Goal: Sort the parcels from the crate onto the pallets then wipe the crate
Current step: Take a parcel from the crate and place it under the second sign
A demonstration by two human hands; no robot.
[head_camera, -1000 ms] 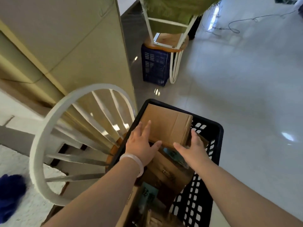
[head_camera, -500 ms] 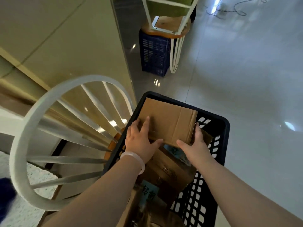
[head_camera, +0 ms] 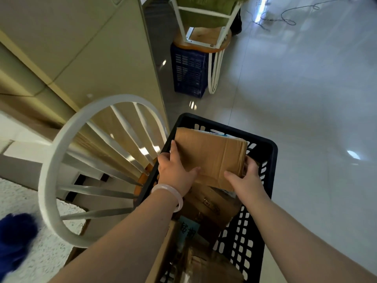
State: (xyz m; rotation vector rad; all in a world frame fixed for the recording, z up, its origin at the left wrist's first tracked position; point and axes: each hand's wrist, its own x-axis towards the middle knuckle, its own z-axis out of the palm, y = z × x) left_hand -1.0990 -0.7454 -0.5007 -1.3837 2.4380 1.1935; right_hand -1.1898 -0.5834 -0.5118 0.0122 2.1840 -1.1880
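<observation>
Beside the white chair back (head_camera: 61, 160), the left hand (head_camera: 175, 172) gripped the cardboard parcel (head_camera: 210, 156) by its left edge, fingers clamped round it and thumb on top. The parcel had risen slightly since a moment earlier and was held over the far end of the black crate (head_camera: 272, 160). The right hand (head_camera: 246, 180) had its fingers clamped round the parcel's right edge.

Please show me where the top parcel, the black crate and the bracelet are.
parcel (head_camera: 210, 152), head view, middle of its top face.
crate (head_camera: 269, 145), head view, far right corner of its rim.
bracelet (head_camera: 171, 188), head view, upper part of the band.
</observation>
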